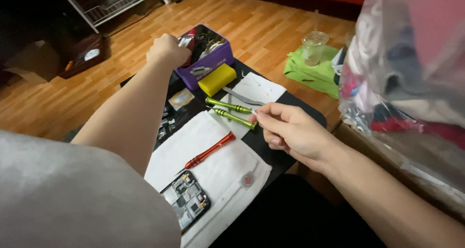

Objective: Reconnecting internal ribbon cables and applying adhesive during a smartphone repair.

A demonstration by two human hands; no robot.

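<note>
The left hand (167, 49) reaches out to the far-left corner of the black table (305, 113), fingers curled shut over the rim of a purple box (209, 64) of small tools — what they grip I cannot tell. Just beside the box lies a yellow block (217, 79). On the white cloth (220, 168) nearer in lie an opened phone (186, 199) at the near edge, an orange screwdriver (210, 150) and two green screwdrivers (232, 111), with metal tweezers (242, 98) beyond. The right hand (293, 129) hovers at the right edge — thumb and forefinger pinched on something tiny, touching the nearer green screwdriver's end. Right of the table: a green cloth (315, 73), a clear cup (314, 47), a clear plastic bag (411, 73).
</note>
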